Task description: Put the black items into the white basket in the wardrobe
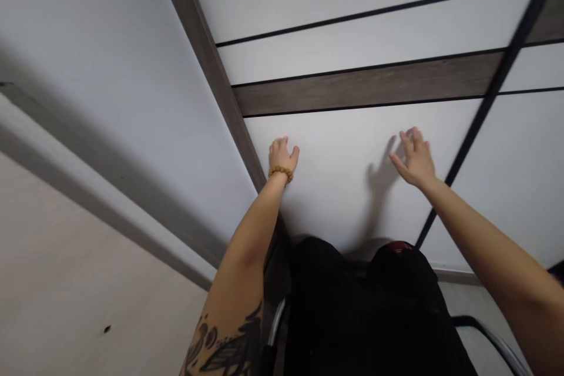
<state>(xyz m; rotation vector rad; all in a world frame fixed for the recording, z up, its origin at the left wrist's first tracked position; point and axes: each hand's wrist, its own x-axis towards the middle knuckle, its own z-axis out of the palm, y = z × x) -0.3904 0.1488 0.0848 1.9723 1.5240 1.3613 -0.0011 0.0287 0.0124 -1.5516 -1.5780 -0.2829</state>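
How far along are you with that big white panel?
Already in place: the dark wood-grain strip runs across, above the hands. In hand: the left hand is at the white panel, and the right hand is spread near it, with its shadow beside it. Left to do: hard to tell, because neither hand holds anything and nothing here shows what remains.

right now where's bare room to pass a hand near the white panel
The white panel is free between the left hand and right hand, below the wood strip, with only a shadow on it. More lies right of the black line. It's crowded low down, at the black shape and metal frame.
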